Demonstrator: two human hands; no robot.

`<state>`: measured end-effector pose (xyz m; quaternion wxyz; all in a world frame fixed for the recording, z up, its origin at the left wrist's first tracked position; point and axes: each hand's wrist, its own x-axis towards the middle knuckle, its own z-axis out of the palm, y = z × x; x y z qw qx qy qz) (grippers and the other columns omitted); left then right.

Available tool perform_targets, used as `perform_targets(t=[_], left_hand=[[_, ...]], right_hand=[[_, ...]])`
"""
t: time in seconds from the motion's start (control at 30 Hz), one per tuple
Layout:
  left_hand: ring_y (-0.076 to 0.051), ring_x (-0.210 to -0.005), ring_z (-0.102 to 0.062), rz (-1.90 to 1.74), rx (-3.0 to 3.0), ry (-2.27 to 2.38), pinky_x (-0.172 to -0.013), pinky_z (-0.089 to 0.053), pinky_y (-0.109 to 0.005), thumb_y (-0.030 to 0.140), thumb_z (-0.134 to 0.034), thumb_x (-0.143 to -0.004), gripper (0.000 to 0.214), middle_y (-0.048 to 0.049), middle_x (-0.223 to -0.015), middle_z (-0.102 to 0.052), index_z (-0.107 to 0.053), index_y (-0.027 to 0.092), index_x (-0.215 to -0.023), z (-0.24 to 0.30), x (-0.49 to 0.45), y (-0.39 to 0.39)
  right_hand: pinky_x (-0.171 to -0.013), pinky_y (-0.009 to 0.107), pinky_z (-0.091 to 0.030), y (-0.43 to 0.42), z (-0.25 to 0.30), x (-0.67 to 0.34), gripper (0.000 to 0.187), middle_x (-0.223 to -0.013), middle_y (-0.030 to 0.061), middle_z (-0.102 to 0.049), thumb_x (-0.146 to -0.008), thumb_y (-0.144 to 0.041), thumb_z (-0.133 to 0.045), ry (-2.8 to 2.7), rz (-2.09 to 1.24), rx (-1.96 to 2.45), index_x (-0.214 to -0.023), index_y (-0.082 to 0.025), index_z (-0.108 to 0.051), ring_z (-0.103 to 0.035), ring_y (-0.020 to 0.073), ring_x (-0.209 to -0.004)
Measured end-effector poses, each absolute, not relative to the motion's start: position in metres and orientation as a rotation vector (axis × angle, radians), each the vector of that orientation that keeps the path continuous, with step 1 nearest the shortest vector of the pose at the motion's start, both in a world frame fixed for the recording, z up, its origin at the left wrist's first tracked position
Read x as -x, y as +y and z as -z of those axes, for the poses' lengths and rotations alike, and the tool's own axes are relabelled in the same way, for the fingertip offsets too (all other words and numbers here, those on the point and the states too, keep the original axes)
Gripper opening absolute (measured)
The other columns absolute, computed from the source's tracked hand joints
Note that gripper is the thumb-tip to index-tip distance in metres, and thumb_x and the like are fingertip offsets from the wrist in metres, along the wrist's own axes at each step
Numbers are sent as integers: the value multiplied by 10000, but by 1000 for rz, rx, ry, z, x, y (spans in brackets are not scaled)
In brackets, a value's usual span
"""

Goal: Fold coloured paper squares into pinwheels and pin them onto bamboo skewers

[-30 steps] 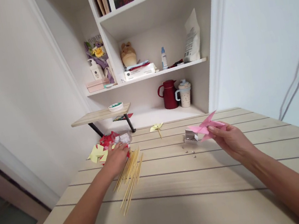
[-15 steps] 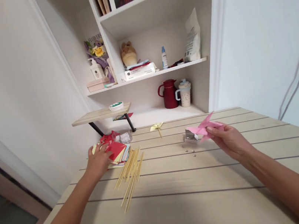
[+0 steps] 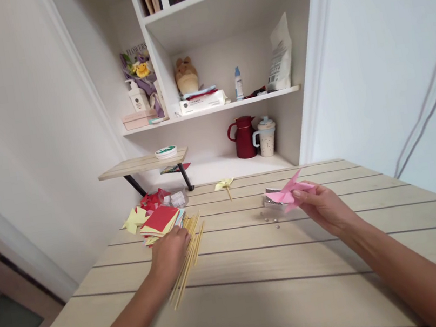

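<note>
My right hand (image 3: 322,202) pinches a pink paper pinwheel (image 3: 288,192) between thumb and fingers, above the table at the right. On the left, my left hand (image 3: 171,253) lies over the upper part of a pile of thin bamboo sticks (image 3: 189,260), its fingers curled down onto them; how many they grip is hidden. A stack of coloured square paper (image 3: 161,219), red on top, is just beyond that hand. Beside the stack lies a pale yellow folded paper pinwheel (image 3: 134,219). Another yellow pinwheel, on a stick (image 3: 224,184), rests farther back.
Behind the pink pinwheel sits a small clear box (image 3: 273,202), with several small metallic pieces (image 3: 266,219) near it. Red folded paper (image 3: 153,200) and a clear container (image 3: 176,198) lie by the small raised shelf (image 3: 140,165). A red jug (image 3: 245,137) and cup (image 3: 267,137) stand at the back.
My left hand has moved right and nearer, from the yellow pinwheel and paper stack onto the sticks, uncovering that pinwheel. My right hand still holds the pink pinwheel.
</note>
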<state>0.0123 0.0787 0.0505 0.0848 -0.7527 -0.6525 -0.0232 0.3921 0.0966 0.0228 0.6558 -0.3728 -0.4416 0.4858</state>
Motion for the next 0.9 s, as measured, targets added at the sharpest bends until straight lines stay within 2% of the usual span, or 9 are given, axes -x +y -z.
perform_targets(t=[0.17,0.3,0.53,0.77,0.9], left_hand=[[-280,-1018,-676,84,2181,-2050,-724,-414,-340,320,-412,-975,283,-116,-1014,-740,-654,191,-1041,-53,-25,107],[-292,-1026,-677,56,2205,-2064,-732,-422,-349,363,-484,-944,270,-135,-1024,-744,-673,176,-995,-47,-38,121],[-283,-994,-685,29,2159,-2148,-734,-423,-344,320,-535,-901,220,-142,-979,-747,-697,175,-931,-45,-45,130],[-275,-1028,-677,105,2158,-2122,-726,-412,-334,306,-484,-923,283,-127,-1014,-742,-616,207,-1153,-48,-47,126],[-280,-1037,-672,146,2163,-2116,-731,-413,-339,318,-474,-927,267,-125,-1019,-741,-634,220,-1117,-47,-47,128]], right_hand=[[-756,334,-503,94,-25,-390,265,-809,22,-671,-657,-403,-878,-1055,-1125,849,-803,-227,-744,-591,187,-775],[-721,308,-484,93,-26,-390,249,-766,8,-646,-660,-375,-886,-1040,-1149,817,-784,-220,-736,-565,163,-744],[-726,323,-482,90,-31,-387,283,-789,22,-682,-645,-391,-893,-1057,-1202,800,-793,-211,-733,-581,178,-759],[-731,319,-480,89,-32,-387,267,-762,9,-674,-648,-383,-894,-1040,-1211,792,-789,-219,-738,-576,169,-747],[-727,319,-477,89,-32,-387,280,-779,10,-692,-639,-392,-895,-1036,-1194,811,-798,-223,-740,-589,175,-749]])
